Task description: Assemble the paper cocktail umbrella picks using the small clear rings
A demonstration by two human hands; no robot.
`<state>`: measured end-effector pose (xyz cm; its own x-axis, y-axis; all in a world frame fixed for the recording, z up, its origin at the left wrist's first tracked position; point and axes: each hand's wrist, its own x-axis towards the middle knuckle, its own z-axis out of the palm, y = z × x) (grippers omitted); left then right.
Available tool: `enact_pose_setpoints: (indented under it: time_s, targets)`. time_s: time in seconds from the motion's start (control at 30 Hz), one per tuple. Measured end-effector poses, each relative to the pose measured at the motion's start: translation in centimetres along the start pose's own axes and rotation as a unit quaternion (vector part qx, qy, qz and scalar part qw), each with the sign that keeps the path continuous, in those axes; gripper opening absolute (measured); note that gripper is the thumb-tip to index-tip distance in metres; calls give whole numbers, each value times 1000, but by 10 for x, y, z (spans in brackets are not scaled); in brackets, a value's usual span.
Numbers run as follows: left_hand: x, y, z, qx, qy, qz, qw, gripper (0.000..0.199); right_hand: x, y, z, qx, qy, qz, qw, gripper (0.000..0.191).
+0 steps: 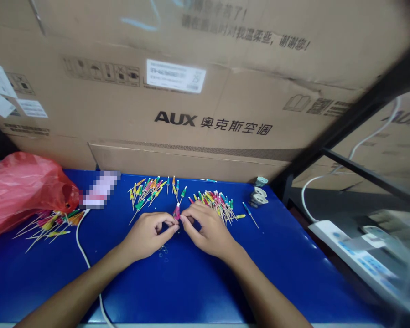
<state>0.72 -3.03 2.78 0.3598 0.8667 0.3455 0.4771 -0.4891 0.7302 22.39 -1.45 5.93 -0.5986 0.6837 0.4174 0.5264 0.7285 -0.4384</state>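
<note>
Between my two hands is a closed pink paper umbrella pick (176,212), white at its top. My left hand (150,232) pinches its lower part between thumb and fingertips. My right hand (205,228) has its thumb and fingers drawn together against the pick's right side. Beyond my hands lies a loose group of orange, yellow and green picks (146,191). A denser pile of colourful picks (216,202) sits just behind my right hand. Small clear rings (163,253) lie on the blue table (198,291) beside my left hand.
At the left, a red plastic bag (30,182) lies by more picks (50,223) and a blurred-out phone-like object (100,189) with a white cable (83,250). Small grey-green holders (259,196) stand back right. Large cardboard boxes (122,114) line the back; a power strip (355,259) is at right.
</note>
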Motion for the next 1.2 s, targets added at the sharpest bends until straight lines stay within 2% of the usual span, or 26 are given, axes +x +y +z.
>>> enact_pose_setpoints:
  time_s: [0.3, 0.57, 0.7, 0.87, 1.07, 1.2]
  targets:
    - [-1, 0, 1, -2, -11, 4, 1000, 13, 0, -1, 2, 1, -2, -5, 1000, 15]
    - [3, -7, 0, 26, 27, 2, 999, 19, 1, 2, 0, -14, 52, 16, 998, 12]
    - [3, -8, 0, 26, 32, -3, 999, 20, 1, 0, -2, -7, 57, 18, 998, 12]
    - [3, -7, -1, 8, 22, -5, 1000, 20, 1, -3, -2, 2, 36, 14, 999, 13]
    - [3, -1, -1, 4, -24, 23, 999, 22, 0, -1, 6, 7, 43, 30, 999, 13]
    - [3, -1, -1, 12, -25, 23, 999, 22, 0, 0, 9, 12, 32, 26, 999, 13]
